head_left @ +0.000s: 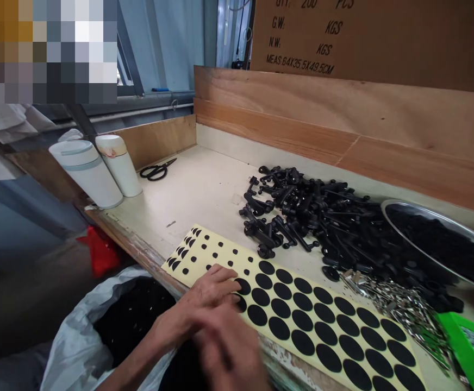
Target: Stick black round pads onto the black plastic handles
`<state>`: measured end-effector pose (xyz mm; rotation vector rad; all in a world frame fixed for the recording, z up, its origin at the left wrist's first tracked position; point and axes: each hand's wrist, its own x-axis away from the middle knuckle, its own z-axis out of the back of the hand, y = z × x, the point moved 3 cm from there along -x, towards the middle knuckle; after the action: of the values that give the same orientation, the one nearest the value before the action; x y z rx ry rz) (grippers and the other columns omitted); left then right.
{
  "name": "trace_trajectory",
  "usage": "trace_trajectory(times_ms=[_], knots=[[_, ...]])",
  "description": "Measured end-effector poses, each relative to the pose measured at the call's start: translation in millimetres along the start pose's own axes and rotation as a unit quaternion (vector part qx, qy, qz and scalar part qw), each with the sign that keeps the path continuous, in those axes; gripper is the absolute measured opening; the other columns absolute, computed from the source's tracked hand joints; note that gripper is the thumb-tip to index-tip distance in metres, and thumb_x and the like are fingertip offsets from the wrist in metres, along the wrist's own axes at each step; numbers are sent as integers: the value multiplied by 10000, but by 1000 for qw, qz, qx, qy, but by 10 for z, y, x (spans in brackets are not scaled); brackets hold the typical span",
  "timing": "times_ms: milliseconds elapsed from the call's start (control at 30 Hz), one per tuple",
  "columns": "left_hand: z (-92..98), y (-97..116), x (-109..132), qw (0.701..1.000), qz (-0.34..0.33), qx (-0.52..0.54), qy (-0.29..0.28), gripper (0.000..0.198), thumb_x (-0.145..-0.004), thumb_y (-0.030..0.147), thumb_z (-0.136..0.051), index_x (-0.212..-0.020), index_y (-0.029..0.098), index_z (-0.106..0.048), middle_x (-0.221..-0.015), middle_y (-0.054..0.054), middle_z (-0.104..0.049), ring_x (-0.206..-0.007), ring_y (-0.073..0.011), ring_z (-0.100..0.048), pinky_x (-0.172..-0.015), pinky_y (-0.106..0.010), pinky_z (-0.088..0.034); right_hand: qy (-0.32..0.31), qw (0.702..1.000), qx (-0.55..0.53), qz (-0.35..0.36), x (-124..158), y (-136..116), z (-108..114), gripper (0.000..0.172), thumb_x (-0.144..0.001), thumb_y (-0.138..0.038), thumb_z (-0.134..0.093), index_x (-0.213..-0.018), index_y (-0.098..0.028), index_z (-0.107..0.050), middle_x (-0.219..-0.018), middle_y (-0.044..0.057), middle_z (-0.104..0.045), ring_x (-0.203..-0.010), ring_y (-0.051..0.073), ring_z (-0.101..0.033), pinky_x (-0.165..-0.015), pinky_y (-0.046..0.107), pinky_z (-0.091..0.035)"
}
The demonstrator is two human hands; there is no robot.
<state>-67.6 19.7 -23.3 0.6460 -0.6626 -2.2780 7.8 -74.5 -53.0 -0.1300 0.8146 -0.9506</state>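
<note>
A pale yellow sheet (229, 252) with rows of round black stickers (302, 301) lies along the table's front edge. Small black dots and half-round pieces show on its left part. My left hand (210, 290) rests on the sheet beside the leftmost large stickers, fingers bent and close together; what they hold, if anything, is hidden. Just in front of it, my right hand (232, 345) is smeared by motion near the sheet's front edge, and its fingertips cannot be made out.
Black plastic parts (302, 209) are heaped behind the sheet, beside a metal bowl (387, 203), metal pieces (400, 304) and a green tray (453, 336). Scissors (154, 172) and two white bottles (94, 179) stand or lie at left. A white bag (72, 336) hangs below the edge.
</note>
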Motion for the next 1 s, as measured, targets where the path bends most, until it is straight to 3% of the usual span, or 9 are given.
trace_trajectory(times_ms=[67, 100, 200, 300, 500, 667, 833, 1000], knots=[[-39, 11, 48, 999, -19, -34, 6, 179, -921, 190, -493, -1036, 206, -630, -1052, -78, -629, -999, -218, -546, -895, -371, -460, 42, 991, 46, -119, -120, 441, 281, 338, -987, -184, -335, -1224, -255, -565, -896, 60, -619, -823, 196, -602, -710, 340, -544], [-56, 21, 62, 998, -21, -51, 10, 175, -917, 189, -503, -1045, 203, -621, -1055, -82, -626, -1008, -224, -545, -896, -380, -463, 61, 985, 97, -130, -151, 593, 408, 302, -980, -240, -373, -1194, -224, -586, -867, 72, -602, -775, 214, -582, -653, 359, -527], [-95, 60, 72, 996, -27, -87, 15, 182, -905, 183, -529, -1074, 204, -595, -1042, -81, -621, -1009, -231, -551, -902, -400, -469, 23, 974, 191, -124, -166, 803, 554, 286, -961, -277, -418, -1130, -183, -628, -921, 109, -596, -792, 248, -550, -655, 410, -473], [-116, 79, 65, 994, -20, -108, 12, 225, -892, 179, -554, -1114, 211, -570, -1074, -80, -605, -1024, -232, -548, -898, -399, -475, 3, 973, 193, -124, -144, 785, 498, 250, -944, -233, -450, -1104, -191, -637, -974, 110, -590, -867, 260, -544, -722, 426, -443], [-146, 76, 75, 987, 24, -162, -12, 320, -843, 259, -643, -1144, 208, -545, -1155, -92, -579, -1073, -288, -498, -918, -475, -435, 1, 977, 25, -211, -183, 846, 457, 162, -931, -262, -475, -975, -248, -630, -918, 53, -560, -865, 226, -533, -751, 388, -441], [-124, 100, 74, 987, 31, -158, -25, 273, -843, 265, -644, -1092, 196, -555, -1166, -96, -587, -1072, -304, -504, -895, -485, -440, 0, 969, -37, -243, -206, 878, 461, 107, -888, -237, -503, -900, -255, -608, -936, 35, -569, -921, 236, -536, -810, 412, -410], [-109, 82, 145, 995, 39, -91, 2, 260, -834, 216, -646, -1069, 201, -536, -1260, -102, -572, -1185, -312, -456, -967, -504, -406, -24, 962, -81, -259, -213, 871, 473, 128, -850, -181, -486, -829, -251, -591, -927, 23, -569, -931, 232, -543, -867, 431, -380], [-26, 46, 127, 992, 112, 33, 46, 362, -821, 161, -623, -1169, 202, -533, -1108, -94, -640, -1165, -279, -474, -929, -420, -438, -32, 935, -181, -303, -263, 904, 572, 118, -851, -236, -505, -776, -242, -596, -960, 36, -594, -999, 228, -548, -840, 359, -429]])
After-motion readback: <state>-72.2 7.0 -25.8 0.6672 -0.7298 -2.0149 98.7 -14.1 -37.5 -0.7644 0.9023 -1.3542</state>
